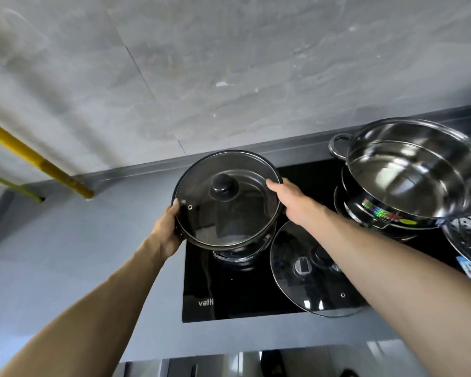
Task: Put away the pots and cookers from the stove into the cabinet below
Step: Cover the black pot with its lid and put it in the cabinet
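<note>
At my ten o'clock a yellow pipe (38, 159) slants down to the grey countertop (65, 240); grey marbled wall tiles (229, 63) fill twelve o'clock.

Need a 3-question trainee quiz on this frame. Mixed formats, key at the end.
1. True or false: the black pot has its lid on.
2. What lies on the stove under the right forearm? A) a loose glass lid B) a ladle C) a kettle
3. Fill in: the left hand and right hand are at opposite sides of the ____.
Key: 1 true; 2 A; 3 black pot.
</note>
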### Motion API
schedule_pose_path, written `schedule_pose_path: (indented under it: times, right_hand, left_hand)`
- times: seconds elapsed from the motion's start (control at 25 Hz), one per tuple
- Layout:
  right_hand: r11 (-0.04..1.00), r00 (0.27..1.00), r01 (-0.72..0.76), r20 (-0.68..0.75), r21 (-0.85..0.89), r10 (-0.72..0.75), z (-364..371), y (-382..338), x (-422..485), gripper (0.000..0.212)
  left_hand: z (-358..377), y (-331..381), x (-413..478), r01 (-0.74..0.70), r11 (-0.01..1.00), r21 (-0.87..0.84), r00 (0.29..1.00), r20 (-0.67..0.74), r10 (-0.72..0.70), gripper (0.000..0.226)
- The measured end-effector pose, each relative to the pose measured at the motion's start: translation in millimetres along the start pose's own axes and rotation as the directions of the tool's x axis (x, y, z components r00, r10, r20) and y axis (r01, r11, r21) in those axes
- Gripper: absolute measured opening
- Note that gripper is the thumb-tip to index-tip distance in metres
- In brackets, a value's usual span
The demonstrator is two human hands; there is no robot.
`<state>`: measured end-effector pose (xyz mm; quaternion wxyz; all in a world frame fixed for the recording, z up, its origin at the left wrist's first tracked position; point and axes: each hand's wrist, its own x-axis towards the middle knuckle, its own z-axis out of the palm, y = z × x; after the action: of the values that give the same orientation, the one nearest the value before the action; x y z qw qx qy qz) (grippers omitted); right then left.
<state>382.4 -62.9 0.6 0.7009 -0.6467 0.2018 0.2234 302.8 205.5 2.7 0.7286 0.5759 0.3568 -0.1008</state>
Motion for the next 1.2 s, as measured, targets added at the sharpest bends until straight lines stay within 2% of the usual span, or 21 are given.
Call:
schedule_pose_path:
  times: [0.16, 0.24, 0.4, 0.52, 0.76, 1.0, 1.2]
  right_hand:
    - [0.996, 0.996, -0.09, 0.024, 0.029, 0.09, -2.9, 5.9, -3.3, 0.052]
    - [0.995, 0.995, -0.089, 0.042, 0.045, 0.088, -3.9, 8.8, -2.8, 0.048]
    - [0.994, 0.999, -0.033, 0.044, 0.101, 0.029, -1.2, 7.9, -5.7, 0.034]
    - [0.994, 0.998, 0.008, 0.057, 0.109, -0.014, -0.4, 1.5, -16.7, 0.036]
    - [0.996, 1.0, 0.027, -0.015, 0.079, -0.026, -24.7, -6.9, -63.2, 0.064]
    - [0.997, 0.996, 0.03, -0.084, 0.074, -0.023, -84.3, 24.4, -139.0, 0.078]
    - [0.989, 0.991, 0.057, -0.128, 0.135, -0.04, -157.9, 97.8, -223.2, 0.06]
  left_hand:
    - [4.9, -3.6, 3.0, 0.062, 0.997, -0.044, 0.996, 0.067, -0.059, 0.054]
    - [9.2, -5.1, 4.3, 0.059, 0.995, -0.083, 0.995, 0.08, -0.053, 0.054]
    - [10.8, -2.5, 3.9, -0.017, 0.996, -0.087, 1.0, 0.001, 0.017, 0.045]
    - [10.9, 12.1, -7.7, -0.091, 0.991, -0.097, 0.996, -0.004, 0.091, 0.041]
    - [21.0, 23.0, -58.4, -0.175, 0.974, -0.142, 0.982, 0.051, 0.183, 0.038]
    - [48.1, -23.1, -139.6, -0.113, 0.972, -0.207, 0.982, 0.125, 0.141, 0.047]
    - [66.4, -112.0, -225.4, -0.123, 0.982, -0.144, 0.978, 0.151, 0.144, 0.053]
